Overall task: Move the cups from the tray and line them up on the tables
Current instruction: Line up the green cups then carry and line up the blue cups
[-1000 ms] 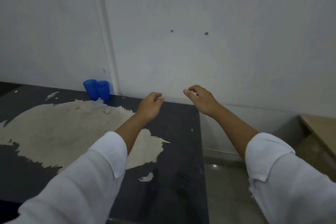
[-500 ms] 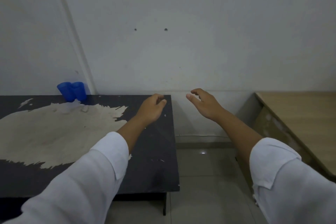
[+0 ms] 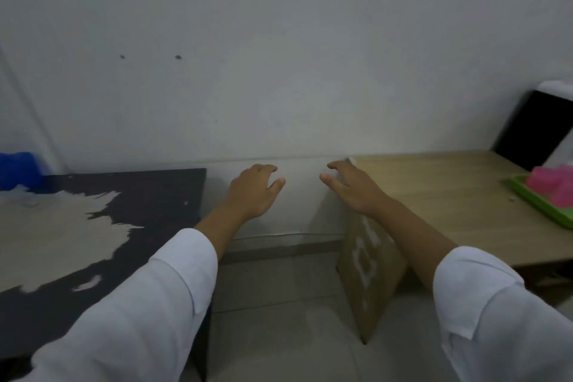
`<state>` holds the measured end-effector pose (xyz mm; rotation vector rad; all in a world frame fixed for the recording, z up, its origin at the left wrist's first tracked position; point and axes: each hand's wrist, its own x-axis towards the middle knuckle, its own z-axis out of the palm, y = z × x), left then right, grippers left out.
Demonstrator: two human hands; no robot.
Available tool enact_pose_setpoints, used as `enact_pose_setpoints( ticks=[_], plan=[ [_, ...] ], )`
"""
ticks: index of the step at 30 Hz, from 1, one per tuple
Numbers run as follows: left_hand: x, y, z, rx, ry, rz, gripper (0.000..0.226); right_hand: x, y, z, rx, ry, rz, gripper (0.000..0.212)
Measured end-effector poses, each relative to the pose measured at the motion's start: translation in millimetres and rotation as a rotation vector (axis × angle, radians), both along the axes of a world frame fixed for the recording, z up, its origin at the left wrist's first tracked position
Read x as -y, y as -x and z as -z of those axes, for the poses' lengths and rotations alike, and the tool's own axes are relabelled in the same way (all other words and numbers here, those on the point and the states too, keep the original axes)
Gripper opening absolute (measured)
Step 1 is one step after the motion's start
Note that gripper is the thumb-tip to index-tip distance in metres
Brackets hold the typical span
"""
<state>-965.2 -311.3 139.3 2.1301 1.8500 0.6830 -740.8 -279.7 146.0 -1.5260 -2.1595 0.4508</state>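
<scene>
Blue cups (image 3: 17, 169) stand blurred at the back of the dark worn table (image 3: 161, 195), at the far left by the wall. A green tray (image 3: 539, 205) with pink cups (image 3: 555, 184) on it lies at the right edge, on the wooden table (image 3: 440, 195). My left hand (image 3: 255, 191) hovers over the gap between the two tables, fingers relaxed, holding nothing. My right hand (image 3: 352, 184) is raised over the wooden table's left corner, fingers loosely spread and empty. Both hands are far from any cup.
A tiled floor gap (image 3: 279, 304) separates the two tables. A white wall runs close behind both. A black panel (image 3: 533, 130) leans at the back right. The wooden table's side panel (image 3: 369, 273) faces the gap.
The view has swung right: the blue cups slid to the left edge, the wooden table and green tray came into view. Both hands moved right and their fingers uncurled.
</scene>
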Motion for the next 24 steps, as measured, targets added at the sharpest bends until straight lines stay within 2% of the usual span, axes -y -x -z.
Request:
enact_pose_setpoints(
  ticks=[5,13,24],
  plan=[
    [-22,-102,-1,-0.054,-0.018,0.054,0.053,-5,-104,-1,0.054,0.007,0.051,0.053],
    [-78,-238,-4,-0.141,-0.014,0.203,0.053,-30,-242,4,0.01,0.001,0.187,0.053],
    [-212,-404,18,-0.242,-0.044,0.272,0.055,-136,-410,12,0.029,0.042,0.286,0.053]
  ],
)
